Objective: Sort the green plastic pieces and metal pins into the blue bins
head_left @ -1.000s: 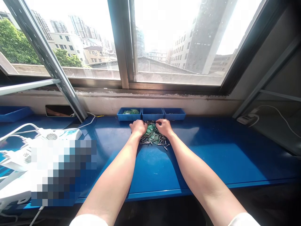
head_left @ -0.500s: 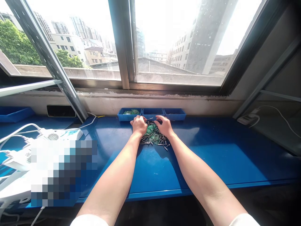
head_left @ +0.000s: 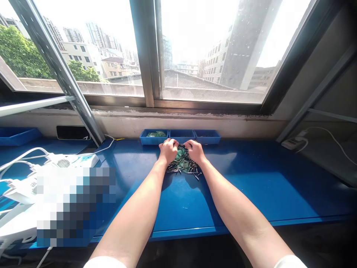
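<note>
A pile of thin dark metal rods or screws [head_left: 192, 168], mixed with flat green pieces [head_left: 184, 163], lies on the blue tabletop. My left hand [head_left: 169, 152] is over the pile's left side, its fingers pinched together. Opposite it, my right hand [head_left: 195, 152] is closed in a pinch above the pile's right side. The two sets of fingertips face each other, a small gap apart. Whatever they hold is too small and too hidden to name.
Behind the hands stand three joined blue bins, a left bin [head_left: 154, 140] with green pieces, a middle bin [head_left: 182, 133] and a right bin [head_left: 208, 140]. White plugs and cables [head_left: 60, 160] crowd the left. A metal post [head_left: 83, 111] rises at the back left.
My left hand has moved right, toward my right hand. The right fingers have closed into a pinch. A thin rod seen between the hands earlier no longer shows clearly.
</note>
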Motion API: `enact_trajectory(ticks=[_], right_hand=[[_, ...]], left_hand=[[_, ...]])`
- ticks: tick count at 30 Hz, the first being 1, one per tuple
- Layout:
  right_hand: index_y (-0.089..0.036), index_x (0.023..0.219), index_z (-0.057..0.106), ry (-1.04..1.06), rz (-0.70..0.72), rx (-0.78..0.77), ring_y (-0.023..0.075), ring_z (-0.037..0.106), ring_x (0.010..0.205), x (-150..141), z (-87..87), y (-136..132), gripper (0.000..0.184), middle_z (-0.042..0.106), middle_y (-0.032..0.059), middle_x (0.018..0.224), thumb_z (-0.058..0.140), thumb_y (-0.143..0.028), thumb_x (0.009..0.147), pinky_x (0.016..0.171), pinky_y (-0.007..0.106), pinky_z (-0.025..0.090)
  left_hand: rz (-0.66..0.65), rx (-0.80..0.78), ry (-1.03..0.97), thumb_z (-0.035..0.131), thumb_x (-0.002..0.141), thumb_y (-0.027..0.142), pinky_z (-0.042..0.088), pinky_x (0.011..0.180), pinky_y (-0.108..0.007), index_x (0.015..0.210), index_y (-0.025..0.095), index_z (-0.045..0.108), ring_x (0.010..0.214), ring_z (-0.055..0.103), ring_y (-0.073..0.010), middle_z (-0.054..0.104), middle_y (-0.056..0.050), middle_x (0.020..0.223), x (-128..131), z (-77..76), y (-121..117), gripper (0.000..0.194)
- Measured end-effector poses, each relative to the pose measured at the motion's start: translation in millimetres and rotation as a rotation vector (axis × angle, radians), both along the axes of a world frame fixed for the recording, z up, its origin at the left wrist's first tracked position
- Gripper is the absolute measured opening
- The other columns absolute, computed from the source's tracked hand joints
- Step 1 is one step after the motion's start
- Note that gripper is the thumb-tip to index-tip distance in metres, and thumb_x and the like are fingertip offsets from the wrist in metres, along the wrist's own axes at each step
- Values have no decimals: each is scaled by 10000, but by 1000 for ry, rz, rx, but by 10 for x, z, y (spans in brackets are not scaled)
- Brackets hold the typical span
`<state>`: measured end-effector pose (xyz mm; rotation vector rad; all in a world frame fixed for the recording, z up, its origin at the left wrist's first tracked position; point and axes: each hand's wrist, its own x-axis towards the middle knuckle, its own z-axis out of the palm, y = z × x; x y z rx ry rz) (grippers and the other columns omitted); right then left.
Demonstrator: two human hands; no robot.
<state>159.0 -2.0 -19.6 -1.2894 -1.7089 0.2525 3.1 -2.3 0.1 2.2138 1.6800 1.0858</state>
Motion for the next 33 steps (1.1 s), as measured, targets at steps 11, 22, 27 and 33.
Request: enact_trajectory(ticks=[11,22,27,33], right_hand=[[-198,883,673,481,293,-137,185,645,769,-51,102,-73,301,695,28,785,622,-455,734,731,296,488],[-187,1034,655,556,52,-51,217,621,997,169,13,75,378,691,65,1032,621,-367,703,920,369,460],[-199,1213,573,377,-145,-71,238,464,1216,311,9,112,557,630,54,1178,595,-293,664,1036,388,358],[-217,1356,441,302,-302,-226,270,365,1277,372,70,68,709,536,74,1277,556,-298,661,1057,391,312]], left_hand=[[-19,66,-14,450,836,182,329,847,-371,794,229,640,979,575,-200,672,-16,953,-36,-54,40,200],[211,-48,-127,462,835,259,347,926,-400,1102,224,586,1137,521,-241,625,-66,1163,-101,-72,116,296],[320,-143,-143,452,807,205,360,911,-431,1065,221,596,1122,528,-258,618,-85,1158,-174,-74,169,296],[314,-203,-108,452,787,188,359,906,-449,1048,228,611,1117,526,-277,606,-97,1173,-196,-104,183,309]])
